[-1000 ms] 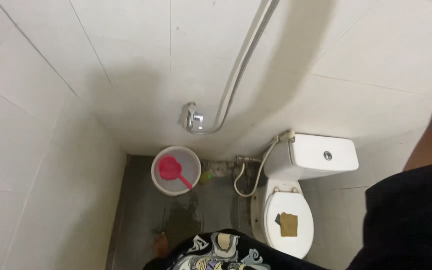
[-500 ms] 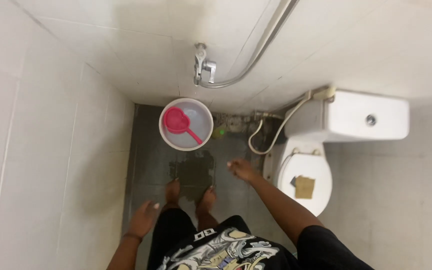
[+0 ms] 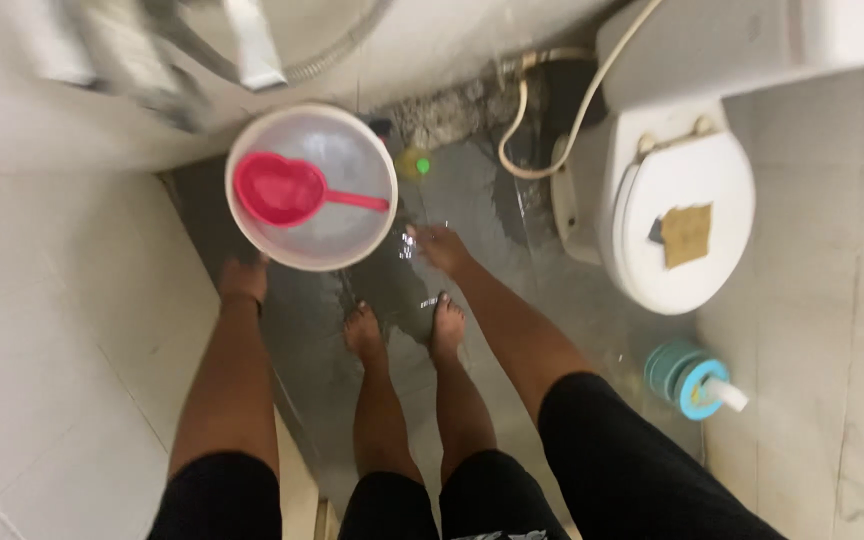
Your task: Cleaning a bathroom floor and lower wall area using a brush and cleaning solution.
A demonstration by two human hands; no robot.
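Hands: left hand (image 3: 243, 277) at the near-left rim of the white bucket (image 3: 252, 228), right hand (image 3: 434, 245) at its right edge; both arms stretched down toward the floor. Whether the fingers have closed on the rim cannot be told, as the view is blurred and the left fingers are hidden behind the bucket.
Bucket: stands on the wet grey floor (image 3: 512, 300) against the tiled wall, water inside, a pink heart-shaped dipper (image 3: 282, 189) lying in it with its handle pointing right.
Change: half a second earlier both hands hung well short of the bucket, near the person's bare feet (image 3: 402, 330); now they bracket it, one each side, so the reach looks complete and a grip seems near.
View: camera has dropped and tipped closer; the wall tap has slid to a blur at the top edge.
Surroundings: white toilet (image 3: 692, 280) to the right, lid down, a brown sponge (image 3: 687, 234) on it; a blue toilet-brush holder (image 3: 690, 378) has come into view beside it.
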